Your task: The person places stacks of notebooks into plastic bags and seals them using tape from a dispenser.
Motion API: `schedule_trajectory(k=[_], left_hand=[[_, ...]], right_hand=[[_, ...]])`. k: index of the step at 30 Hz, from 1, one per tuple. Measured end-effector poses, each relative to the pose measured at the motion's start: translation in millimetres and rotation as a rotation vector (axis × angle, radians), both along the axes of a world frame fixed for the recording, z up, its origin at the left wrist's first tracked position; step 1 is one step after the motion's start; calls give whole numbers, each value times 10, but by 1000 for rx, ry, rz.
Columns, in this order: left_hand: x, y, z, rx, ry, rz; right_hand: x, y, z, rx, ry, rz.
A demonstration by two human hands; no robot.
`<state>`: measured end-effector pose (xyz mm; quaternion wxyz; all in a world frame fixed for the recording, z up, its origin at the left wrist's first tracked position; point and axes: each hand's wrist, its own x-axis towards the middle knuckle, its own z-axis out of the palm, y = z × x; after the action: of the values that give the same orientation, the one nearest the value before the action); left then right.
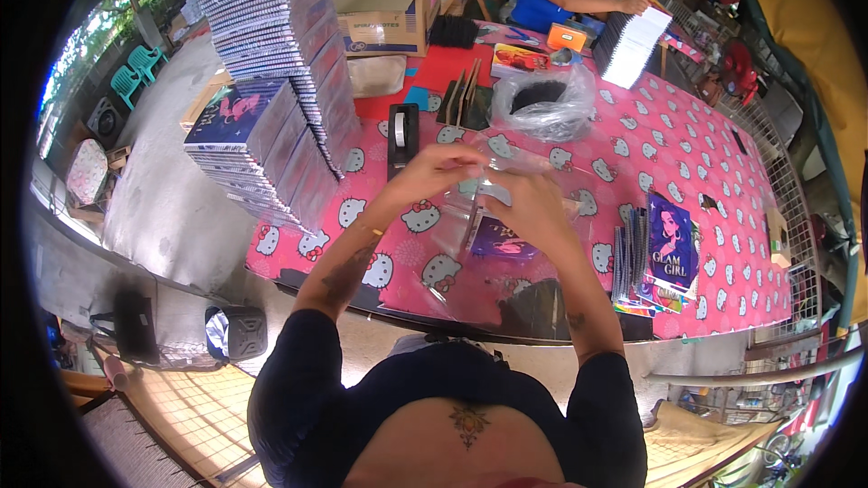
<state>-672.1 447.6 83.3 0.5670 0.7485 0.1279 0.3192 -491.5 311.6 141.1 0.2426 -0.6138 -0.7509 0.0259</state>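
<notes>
Over the middle of the table, my left hand [441, 170] and my right hand [528, 202] are close together, fingers pinched on clear plastic film [454, 228]. Beneath my right hand lies a dark purple notebook [503, 244] with an illustrated cover, partly hidden by the hand and the film. Beyond my left hand stands a black tape dispenser [403, 137] with a pale roll. A plastic-covered ring-shaped bundle [542, 105], dark in its middle, sits past my right hand.
Tall stacks of spiral notebooks [271, 27] stand at the left. More notebooks [667, 239] lie at the right on the pink patterned cloth [624, 149]. An open cardboard box [384, 23] is at the back. Across the table, a person in blue [550, 0] handles a stack of notebooks [633, 45].
</notes>
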Motion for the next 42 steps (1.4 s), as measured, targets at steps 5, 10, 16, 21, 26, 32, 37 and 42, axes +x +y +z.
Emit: schedule_trajectory(k=[5, 10, 16, 21, 26, 32, 37, 42], left_hand=[[145, 170, 322, 394, 155, -118], [301, 138, 369, 447, 147, -76], [906, -18, -156, 819, 190, -21], [1000, -216, -311, 757, 331, 347], [818, -378, -175, 604, 137, 370], [505, -820, 568, 998, 228, 248], [456, -198, 44, -12, 369, 108], [598, -86, -362, -156, 301, -93]], right_hand=[[180, -209, 96, 7, -172, 43], [1058, -670, -305, 205, 378, -132], [904, -446, -877, 32, 122, 210], [936, -397, -989, 107, 82, 231], [1172, -108, -1048, -55, 956, 8], [1270, 403, -938, -406, 896, 92], [1185, 320, -728, -242, 901, 226], [1278, 245, -790, -415, 1087, 275]])
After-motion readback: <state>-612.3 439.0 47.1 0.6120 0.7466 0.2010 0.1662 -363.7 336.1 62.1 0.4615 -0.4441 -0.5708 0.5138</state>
